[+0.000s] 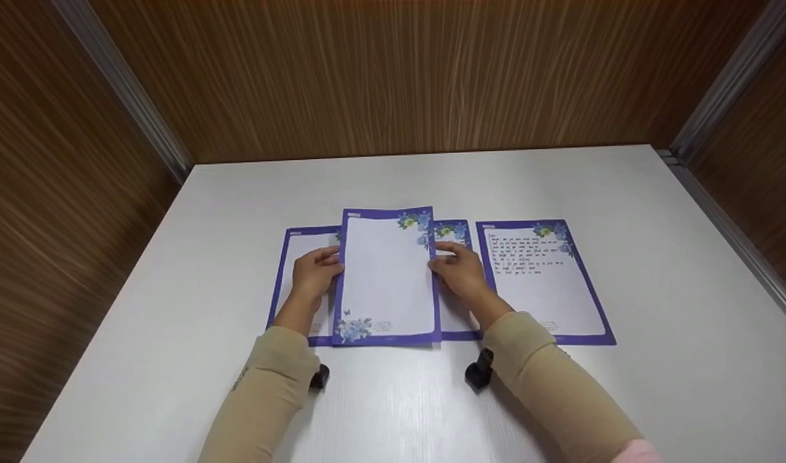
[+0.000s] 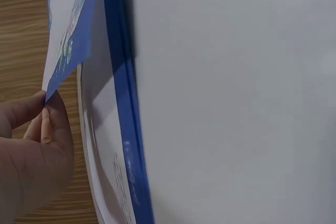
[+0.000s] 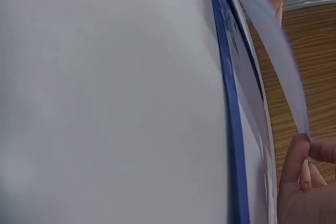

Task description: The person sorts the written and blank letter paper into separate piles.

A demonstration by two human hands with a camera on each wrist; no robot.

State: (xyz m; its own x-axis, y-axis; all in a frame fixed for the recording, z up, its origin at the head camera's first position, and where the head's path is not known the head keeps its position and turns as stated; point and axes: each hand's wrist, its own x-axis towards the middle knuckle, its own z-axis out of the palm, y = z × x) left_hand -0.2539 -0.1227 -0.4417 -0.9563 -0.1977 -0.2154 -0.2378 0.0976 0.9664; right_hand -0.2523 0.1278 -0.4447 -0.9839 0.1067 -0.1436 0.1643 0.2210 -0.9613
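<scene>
A sheet of stationery paper (image 1: pixel 386 276) with a purple-blue border and blue flowers in two corners is held up above the table. Its middle carries no handwriting. My left hand (image 1: pixel 317 273) pinches its left edge, and my right hand (image 1: pixel 460 270) pinches the right edge. In the left wrist view, thumb and fingers of the left hand (image 2: pixel 39 145) grip the lifted border. The right wrist view shows the sheet (image 3: pixel 278 61) bowed, its edge between the thumb and fingers of the right hand (image 3: pixel 310 177). Behind it, two similar sheets are partly covered: a left sheet (image 1: pixel 296 257) and a middle sheet (image 1: pixel 460 328).
To the right lies a bordered sheet with handwritten lines (image 1: pixel 540 289). All sheets are on a white table (image 1: pixel 174 270). Black wrist devices (image 1: pixel 478 374) sit under the sleeves. Wood-grain panels (image 1: pixel 393 77) stand behind the table and at both sides.
</scene>
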